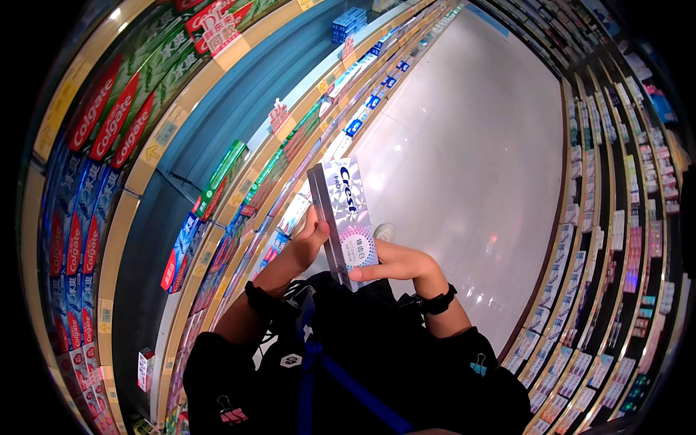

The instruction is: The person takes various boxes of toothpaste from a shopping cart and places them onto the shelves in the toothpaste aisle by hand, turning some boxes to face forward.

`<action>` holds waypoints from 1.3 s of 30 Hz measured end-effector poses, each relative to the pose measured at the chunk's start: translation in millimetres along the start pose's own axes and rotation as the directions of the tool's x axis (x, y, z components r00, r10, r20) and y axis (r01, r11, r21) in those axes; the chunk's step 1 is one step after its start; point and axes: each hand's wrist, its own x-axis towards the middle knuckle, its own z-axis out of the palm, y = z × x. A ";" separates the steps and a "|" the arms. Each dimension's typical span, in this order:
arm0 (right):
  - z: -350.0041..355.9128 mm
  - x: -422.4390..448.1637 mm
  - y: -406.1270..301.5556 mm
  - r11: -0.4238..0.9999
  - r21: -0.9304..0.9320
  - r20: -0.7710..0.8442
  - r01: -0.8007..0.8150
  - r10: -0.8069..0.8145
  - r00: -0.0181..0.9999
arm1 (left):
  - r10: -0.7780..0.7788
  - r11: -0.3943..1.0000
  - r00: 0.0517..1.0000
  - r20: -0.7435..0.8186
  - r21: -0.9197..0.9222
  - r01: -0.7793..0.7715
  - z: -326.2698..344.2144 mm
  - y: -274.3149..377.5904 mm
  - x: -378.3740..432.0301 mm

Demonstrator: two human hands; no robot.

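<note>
A silvery Crest toothpaste carton [353, 217] is held upright in front of my chest, its printed face towards me and its dark side panel to the left. My left hand [312, 234] presses the carton's left side, thumb near the dark panel. From the right, my right hand [399, 261] grips the lower part, with the thumb across the front face; its other fingers are hidden behind the carton. Green toothpaste cartons [220, 179] and a blue toothpaste carton [182, 250] lie on the shelf to the left of my hands.
Shelving with stacked Colgate cartons [81, 234] curves along the left. Small blue cartons [349, 24] stand farther up a blue shelf [217, 103]. A pale aisle floor [467, 136] separates it from the packed shelves [603, 244] on the right. Price tags line the shelf edges.
</note>
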 end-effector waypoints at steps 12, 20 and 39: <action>-302.4 -76.3 -73.0 0.996 -0.088 0.046 0.033 -0.029 0.998 | -0.095 0.931 0.972 -0.216 -0.366 0.009 112.4 34.9 262.0; -485.2 -76.8 -95.9 0.981 -0.193 0.094 -0.018 0.037 0.995 | -0.095 0.859 0.962 -0.254 -0.509 -0.050 117.3 12.6 440.4; -855.7 -103.4 -176.1 1.000 -0.013 -0.315 -0.017 0.012 0.949 | -0.135 0.756 0.948 -0.288 -0.648 -0.089 142.2 28.3 833.9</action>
